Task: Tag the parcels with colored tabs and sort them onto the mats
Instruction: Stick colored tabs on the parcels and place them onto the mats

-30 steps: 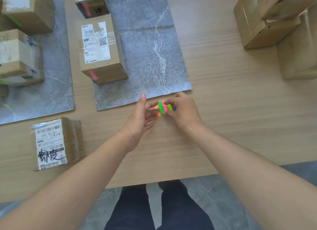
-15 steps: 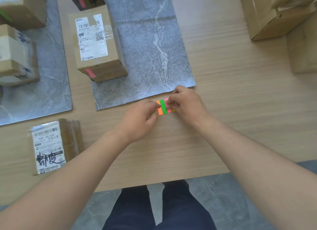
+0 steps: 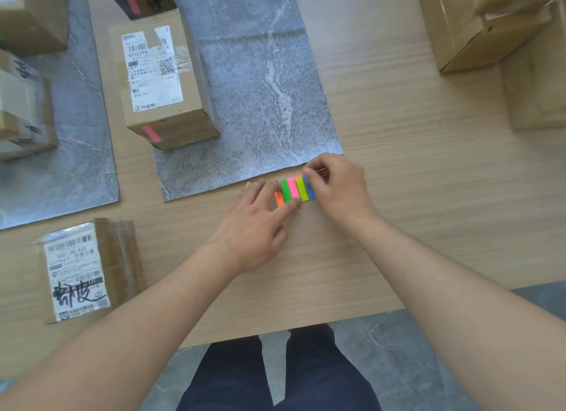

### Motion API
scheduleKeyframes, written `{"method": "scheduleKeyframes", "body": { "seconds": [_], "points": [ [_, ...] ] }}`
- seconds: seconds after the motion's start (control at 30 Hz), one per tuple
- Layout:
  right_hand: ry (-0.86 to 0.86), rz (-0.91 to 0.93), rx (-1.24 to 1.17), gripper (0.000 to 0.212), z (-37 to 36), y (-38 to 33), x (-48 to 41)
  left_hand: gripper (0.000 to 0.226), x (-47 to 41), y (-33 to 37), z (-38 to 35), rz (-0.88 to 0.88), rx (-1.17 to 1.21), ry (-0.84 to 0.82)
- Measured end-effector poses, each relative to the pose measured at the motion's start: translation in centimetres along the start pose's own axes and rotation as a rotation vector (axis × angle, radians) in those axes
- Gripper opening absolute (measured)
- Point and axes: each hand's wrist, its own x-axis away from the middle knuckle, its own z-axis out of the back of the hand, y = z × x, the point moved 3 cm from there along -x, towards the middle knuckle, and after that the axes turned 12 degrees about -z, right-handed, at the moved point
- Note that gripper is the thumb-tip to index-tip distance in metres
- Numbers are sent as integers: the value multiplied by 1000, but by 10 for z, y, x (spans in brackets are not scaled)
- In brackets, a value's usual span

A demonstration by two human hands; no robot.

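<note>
Head view: right hand point(image 3: 340, 193) pinching far edge of multicoloured sticky-tab sheet point(image 3: 294, 190); left hand point(image 3: 254, 227) pressing it with straight fingers onto light wooden table point(image 3: 428, 196), just beside grey marbled mat point(image 3: 260, 89). Brown cardboard parcel point(image 3: 162, 73) sitting on mat, label reading "SF0229", pink tab point(image 3: 150, 133) sticking on near face.

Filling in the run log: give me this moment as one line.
phase: taking tab | left hand: presses tab pad onto table | right hand: pinches pad's far right end

Light wood-grain table point(image 3: 428, 211) seen across most of view. Grey marbled floor point(image 3: 392, 343) seen below near table edge, partly covered by dark trousers point(image 3: 239, 380).
</note>
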Motion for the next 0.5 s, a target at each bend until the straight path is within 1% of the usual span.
{"method": "scheduleKeyframes", "body": {
  "seconds": [0.07, 0.1, 0.13, 0.17, 0.2, 0.23, 0.3, 0.33, 0.4, 0.5],
  "points": [
    [112, -241, -317, 11, 4, 3, 2, 65, 0, -1, 1, 1, 11, -6],
    [143, -303, -453, 12, 6, 3, 4, 65, 0, -2, 1, -3, 9, -6],
    [166, -319, -531, 14, 8, 1, 6, 63, 0, -3, 2, -5, 23, 12],
    [178, -307, -570, 15, 9, -2, 9, 61, -1, -4, 2, 5, 90, 59],
    [183, -285, -593, 16, 11, -6, 11, 56, -2, -4, 7, 44, 232, 143],
    [185, -259, -619, 16, 11, -10, 14, 47, -3, -5, 13, 135, 434, 252],
    [169, -191, -654, 13, 10, -17, 19, 26, -3, -11, 27, 392, 872, 493],
    [157, -150, -643, 11, 9, -21, 22, 18, -2, -12, 35, 499, 1047, 593],
    [117, -59, -588, 6, 7, -30, 28, 11, 2, -14, 50, 613, 1249, 726],
    [81, 60, -523, 5, 5, -44, 40, 10, 9, -10, 63, 662, 1392, 800]
  ]
}}
